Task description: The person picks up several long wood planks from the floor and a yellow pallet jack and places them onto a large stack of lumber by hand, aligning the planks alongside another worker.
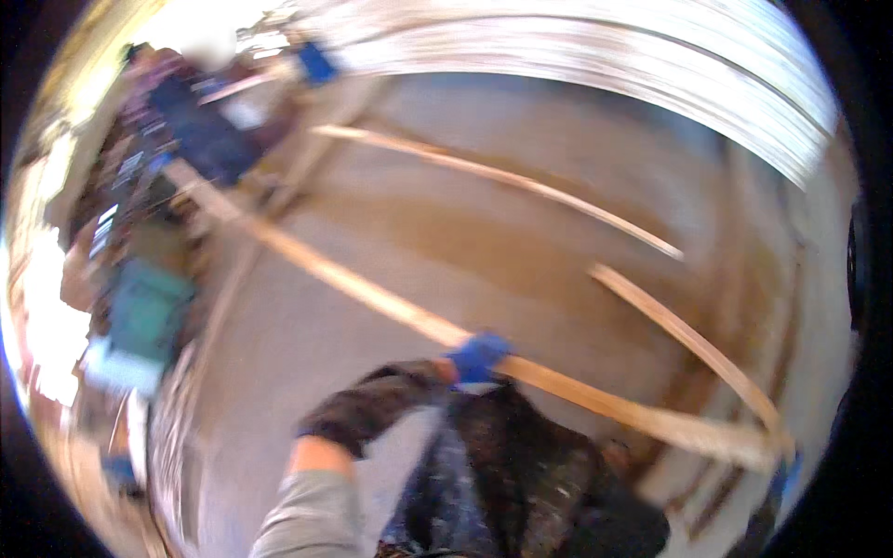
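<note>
A long wooden plank point(372, 296) runs slantwise across the concrete floor point(521, 242), from the cluttered upper left down to the lower right. It is pale, raw timber, thin and narrow with straight edges that the lens bends.

A hand in a blue glove point(479, 356) is clenched around the plank near its middle; which hand it is I cannot tell, as dark speckled clothing point(521, 465) hides the arm behind it. The left hand point(367, 409), in a dark worn glove on a grey sleeve, lies just below the plank, close beside the blue glove. The blur hides whether it grips anything.

By its look the plank is stiff along its width but long enough to sag and whip at the ends. It is probably light for its length, and rough and splintery. A hold near the middle balances it best.

Above the plank lies a thinner wooden strip point(521, 181), and to its right a shorter curved-looking board point(688, 339) meets it near the far end. At the plank's upper left end stand a dark blurred heap point(186, 121) and a teal box point(144, 312). Pale corrugated sheeting point(651, 65) lies beyond the strip.
</note>
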The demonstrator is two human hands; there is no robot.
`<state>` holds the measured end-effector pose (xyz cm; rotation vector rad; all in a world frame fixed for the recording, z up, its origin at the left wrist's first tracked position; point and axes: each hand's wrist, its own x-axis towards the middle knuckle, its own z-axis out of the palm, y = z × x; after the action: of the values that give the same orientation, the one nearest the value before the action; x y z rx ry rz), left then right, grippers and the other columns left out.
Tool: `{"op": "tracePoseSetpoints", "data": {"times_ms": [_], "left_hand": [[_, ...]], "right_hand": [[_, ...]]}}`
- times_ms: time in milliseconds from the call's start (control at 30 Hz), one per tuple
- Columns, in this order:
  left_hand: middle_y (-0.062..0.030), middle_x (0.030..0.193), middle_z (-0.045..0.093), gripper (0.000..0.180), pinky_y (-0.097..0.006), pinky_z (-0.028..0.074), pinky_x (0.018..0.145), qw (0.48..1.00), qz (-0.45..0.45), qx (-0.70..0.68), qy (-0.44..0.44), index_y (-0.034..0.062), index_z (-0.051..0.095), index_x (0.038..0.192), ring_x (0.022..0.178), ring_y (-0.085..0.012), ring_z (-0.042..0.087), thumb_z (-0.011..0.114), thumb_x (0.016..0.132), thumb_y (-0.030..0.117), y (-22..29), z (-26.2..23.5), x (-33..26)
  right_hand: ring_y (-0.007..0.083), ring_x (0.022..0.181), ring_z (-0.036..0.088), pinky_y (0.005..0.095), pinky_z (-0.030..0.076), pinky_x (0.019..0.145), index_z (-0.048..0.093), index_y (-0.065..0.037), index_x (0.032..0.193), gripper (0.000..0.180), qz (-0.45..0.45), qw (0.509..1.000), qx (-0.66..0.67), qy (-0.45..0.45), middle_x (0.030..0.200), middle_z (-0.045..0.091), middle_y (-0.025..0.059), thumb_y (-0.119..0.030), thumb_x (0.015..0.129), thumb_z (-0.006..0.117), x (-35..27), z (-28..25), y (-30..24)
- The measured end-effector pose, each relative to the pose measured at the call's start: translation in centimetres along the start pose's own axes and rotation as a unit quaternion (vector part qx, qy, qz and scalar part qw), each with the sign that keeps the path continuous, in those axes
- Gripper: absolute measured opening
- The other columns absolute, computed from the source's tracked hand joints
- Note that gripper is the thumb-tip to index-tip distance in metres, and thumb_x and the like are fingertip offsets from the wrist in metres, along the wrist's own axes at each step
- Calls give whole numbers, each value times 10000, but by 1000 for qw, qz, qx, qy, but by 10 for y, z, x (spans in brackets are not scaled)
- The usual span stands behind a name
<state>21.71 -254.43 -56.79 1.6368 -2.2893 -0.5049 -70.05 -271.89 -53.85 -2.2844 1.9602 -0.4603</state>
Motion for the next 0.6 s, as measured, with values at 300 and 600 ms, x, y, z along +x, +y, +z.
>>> {"op": "tracePoseSetpoints", "data": {"times_ms": [300, 600], "left_hand": [[-224, 1317, 553, 962, -500, 324, 1104, 989, 82, -20, -123, 11, 412, 1427, 1233, -401, 502, 783, 709, 534, 136, -1, 100], [-177, 1246, 602, 689, -476, 417, 1002, 990, 84, -19, -114, 46, 518, 1318, 1148, -372, 553, 765, 751, 349, 158, 56, 122]], "right_hand": [[317, 1280, 526, 392, 411, 1075, 529, -39, 1373, 724, 311, 949, 38, -38, 1376, 565, 179, -505, 847, 703, 36, 23, 0], [116, 908, 599, 312, 497, 844, 699, -14, 1134, 395, 314, 884, 340, -72, 1034, 701, 21, -344, 917, 691, 9, 41, -22]]}}
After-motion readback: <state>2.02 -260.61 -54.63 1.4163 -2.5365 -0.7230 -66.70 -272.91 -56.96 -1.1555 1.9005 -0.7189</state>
